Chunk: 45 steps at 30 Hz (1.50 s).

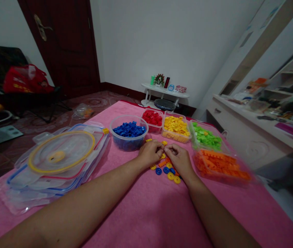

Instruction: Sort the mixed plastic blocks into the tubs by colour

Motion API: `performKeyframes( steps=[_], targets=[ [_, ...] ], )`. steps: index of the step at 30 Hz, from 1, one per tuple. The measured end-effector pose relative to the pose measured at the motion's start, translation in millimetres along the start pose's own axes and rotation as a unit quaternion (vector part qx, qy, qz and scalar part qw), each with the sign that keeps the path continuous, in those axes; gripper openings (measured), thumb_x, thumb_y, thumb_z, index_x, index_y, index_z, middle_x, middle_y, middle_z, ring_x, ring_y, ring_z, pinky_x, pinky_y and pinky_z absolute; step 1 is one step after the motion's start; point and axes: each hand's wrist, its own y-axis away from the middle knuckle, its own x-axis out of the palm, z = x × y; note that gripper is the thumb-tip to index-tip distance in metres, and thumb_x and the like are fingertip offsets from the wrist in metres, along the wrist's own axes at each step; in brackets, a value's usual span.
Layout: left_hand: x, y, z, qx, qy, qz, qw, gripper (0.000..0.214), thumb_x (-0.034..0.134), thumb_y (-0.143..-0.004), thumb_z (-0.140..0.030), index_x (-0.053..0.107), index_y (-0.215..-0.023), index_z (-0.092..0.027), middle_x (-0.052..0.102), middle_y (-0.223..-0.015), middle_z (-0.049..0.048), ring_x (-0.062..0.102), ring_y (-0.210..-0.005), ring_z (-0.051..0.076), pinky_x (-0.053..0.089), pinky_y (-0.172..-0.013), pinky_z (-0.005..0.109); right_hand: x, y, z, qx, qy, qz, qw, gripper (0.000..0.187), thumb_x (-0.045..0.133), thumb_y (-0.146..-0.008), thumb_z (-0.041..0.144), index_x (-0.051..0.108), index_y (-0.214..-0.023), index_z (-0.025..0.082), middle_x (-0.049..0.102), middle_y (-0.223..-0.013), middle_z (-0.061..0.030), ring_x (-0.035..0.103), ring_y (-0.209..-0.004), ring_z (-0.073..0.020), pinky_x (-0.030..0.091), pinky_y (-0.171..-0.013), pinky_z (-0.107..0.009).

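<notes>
My left hand [150, 152] and my right hand [179, 156] meet over a small group of loose pieces, fingertips pinched close together. What lies between the fingers is too small to make out. Just below them on the pink cloth are yellow discs [176, 179], blue discs [158, 171] and orange toothed pieces [162, 164]. A yellow piece [164, 143] shows just beyond the fingertips. Behind my left hand stands a round clear tub of blue building blocks [129, 130]. To the right of my right hand is a container of orange blocks [221, 166].
Boxes of red blocks [152, 117], yellow blocks [176, 126] and green blocks [206, 137] line the table's far side. Stacked clear lids [61, 151] lie at the left, with a yellow block [106, 131] at their corner. A low white stand [165, 90] is by the wall.
</notes>
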Motion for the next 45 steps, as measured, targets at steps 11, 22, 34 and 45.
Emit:
performKeyframes(
  steps=[11,22,34,45],
  targets=[
    [5.3,-3.9,8.4,-0.011,0.143,-0.049,0.988,0.028,0.045,-0.080,-0.011,0.068,-0.096,-0.014,0.069,-0.089,0.0037,0.061,-0.081,0.014,0.047,-0.076,0.025,-6.6,-3.7,6.4,0.027,-0.062,-0.028,0.997,0.020,0.057,-0.076,0.032,0.066,-0.082,0.016,0.067,-0.076,-0.0040,0.059,-0.066,-0.0160,0.045,-0.061,-0.026],
    [1.5,-4.3,4.8,-0.019,0.207,-0.111,0.972,0.025,0.046,-0.080,-0.009,0.067,-0.092,-0.013,0.070,-0.090,0.0052,0.063,-0.084,0.014,0.049,-0.079,0.026,-11.3,-4.8,20.5,-0.045,0.074,0.039,0.995,0.022,0.054,-0.072,0.018,0.068,-0.090,0.018,0.067,-0.087,-0.0044,0.059,-0.074,-0.0159,0.046,-0.069,-0.028],
    [-3.6,1.6,-2.5,0.019,0.107,-0.121,0.987,0.025,0.045,-0.084,-0.017,0.067,-0.094,-0.017,0.069,-0.093,0.0042,0.061,-0.087,0.015,0.046,-0.080,0.025,-3.6,6.5,31.5,-0.052,0.322,0.087,0.941,0.024,0.053,-0.076,0.018,0.064,-0.098,0.022,0.066,-0.094,-0.0048,0.061,-0.083,-0.0187,0.038,-0.066,-0.026],
    [-42.1,2.6,-38.1,-0.073,-0.158,0.062,0.983,0.021,0.056,-0.075,-0.034,0.071,-0.079,-0.019,0.070,-0.080,0.0104,0.064,-0.074,0.024,0.046,-0.065,0.030,-10.5,-2.0,22.4,-0.052,0.307,0.071,0.948,0.030,0.050,-0.081,0.017,0.067,-0.103,0.026,0.061,-0.097,-0.0049,0.057,-0.088,-0.0168,0.039,-0.070,-0.024]
  ],
)
